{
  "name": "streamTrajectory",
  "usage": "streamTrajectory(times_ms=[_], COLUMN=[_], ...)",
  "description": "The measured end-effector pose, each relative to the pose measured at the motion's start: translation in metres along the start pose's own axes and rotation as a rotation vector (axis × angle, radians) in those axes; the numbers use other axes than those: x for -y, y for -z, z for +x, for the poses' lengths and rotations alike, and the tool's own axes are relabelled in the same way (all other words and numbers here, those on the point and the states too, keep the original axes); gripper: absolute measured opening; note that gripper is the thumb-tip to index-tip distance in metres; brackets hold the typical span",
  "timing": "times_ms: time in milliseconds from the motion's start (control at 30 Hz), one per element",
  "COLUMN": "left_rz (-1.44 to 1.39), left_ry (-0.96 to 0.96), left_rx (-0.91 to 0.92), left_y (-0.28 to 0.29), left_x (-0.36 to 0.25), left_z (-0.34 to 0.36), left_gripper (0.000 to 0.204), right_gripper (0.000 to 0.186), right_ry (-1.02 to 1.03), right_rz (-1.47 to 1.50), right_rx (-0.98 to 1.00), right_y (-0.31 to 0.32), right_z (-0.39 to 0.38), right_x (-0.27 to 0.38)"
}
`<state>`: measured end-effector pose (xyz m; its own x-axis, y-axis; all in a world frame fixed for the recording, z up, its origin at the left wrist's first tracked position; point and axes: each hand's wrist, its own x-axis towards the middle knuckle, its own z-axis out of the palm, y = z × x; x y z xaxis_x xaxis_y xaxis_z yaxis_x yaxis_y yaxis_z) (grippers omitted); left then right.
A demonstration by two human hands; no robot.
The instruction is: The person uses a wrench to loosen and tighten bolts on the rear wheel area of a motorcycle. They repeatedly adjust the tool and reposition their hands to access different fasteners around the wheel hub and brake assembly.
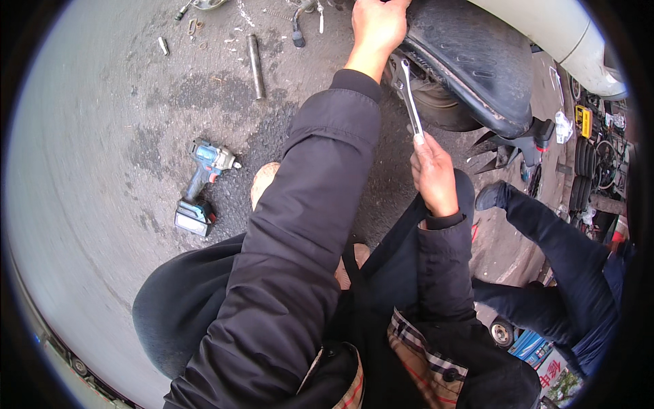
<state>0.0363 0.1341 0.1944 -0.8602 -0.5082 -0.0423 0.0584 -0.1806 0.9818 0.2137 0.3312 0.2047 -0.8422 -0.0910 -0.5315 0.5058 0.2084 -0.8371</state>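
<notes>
My left hand (379, 24) reaches to the top edge, beside a black fender (470, 68) with a tire (436, 102) beneath it. Its fingers are bent and mostly cut off, hiding whatever they grip. My right hand (434, 170) grips a silver wrench (409, 92) by its lower end, with the upper end angled toward the wheel. A blue cordless impact driver (204, 177) lies on the pavement at my left. A metal tube (255, 66) and small fittings (193, 27) are scattered above it.
Another person's dark-clothed legs (552, 232) extend in from the right. A white vehicle panel (545, 24) is above the fender. Black fan blades (507, 150), bicycle parts (606, 163) and a yellow case (583, 121) sit along the right side. My bent knee (163, 300) is low left.
</notes>
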Motion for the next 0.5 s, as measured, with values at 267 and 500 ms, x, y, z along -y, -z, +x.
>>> streamTrajectory(times_ms=[267,500], left_rz=[0.073,0.017], left_ry=[0.014,0.002], left_rx=[0.0,-0.012], left_y=[-0.001,-0.004], left_x=[0.002,0.003], left_z=[0.003,0.003], left_gripper=[0.078,0.077], right_gripper=[0.035,0.026], right_ry=[0.101,0.307], right_rz=[-0.137,-0.39], right_rx=[0.017,0.065], right_y=[-0.007,-0.008], right_z=[0.002,-0.003], right_x=[-0.001,0.008])
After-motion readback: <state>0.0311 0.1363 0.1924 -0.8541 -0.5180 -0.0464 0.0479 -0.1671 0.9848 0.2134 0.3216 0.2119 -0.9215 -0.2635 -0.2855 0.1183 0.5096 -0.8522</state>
